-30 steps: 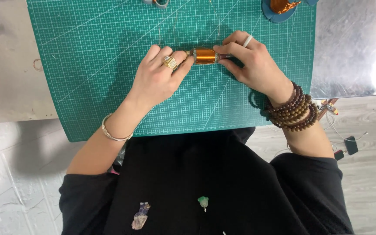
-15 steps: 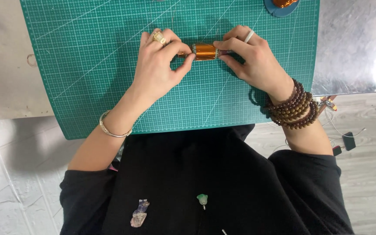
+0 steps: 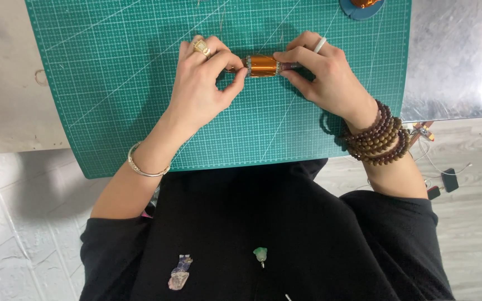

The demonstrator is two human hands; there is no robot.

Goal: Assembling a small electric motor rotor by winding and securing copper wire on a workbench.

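We see a green cutting mat (image 3: 112,72) w/ a pale grid covering most of the table (image 3: 6,95), whose bare top is grey-beige and scuffed. At right lies a shiny metal sheet (image 3: 453,61) catching bright glare (light from the right side). Below left, white brick-pattern surface (image 3: 23,223); at right, pale wood-look floor (image 3: 475,234).
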